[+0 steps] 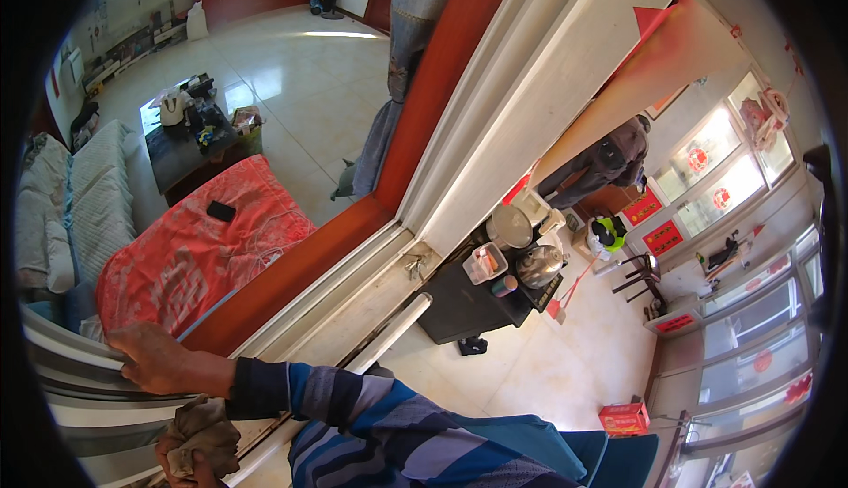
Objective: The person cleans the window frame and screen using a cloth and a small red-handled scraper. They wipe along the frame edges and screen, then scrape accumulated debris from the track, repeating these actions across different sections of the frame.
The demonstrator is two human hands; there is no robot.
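Near the lower left, my right hand [159, 362], in a blue, grey and black striped sleeve, has its fingers bent round the edge of a pale window frame [79, 349]. Just below it, my left hand [192, 468] holds a crumpled brown cloth [205, 435] against its palm; the arm behind this hand is out of view. Grey and white frame profiles lie beside both hands. A red-brown wooden sill [291, 269] runs diagonally away from my right hand, with a white frame rail [391, 332] on its other side.
Beyond the sill are a red cloth [199, 249] bearing a black phone-like object [220, 211], a sofa [99, 183] and a dark low table [185, 143]. On the right, a black table [457, 302] holds a metal kettle [540, 266] and plastic containers. Teal upholstery [616, 455] is nearby.
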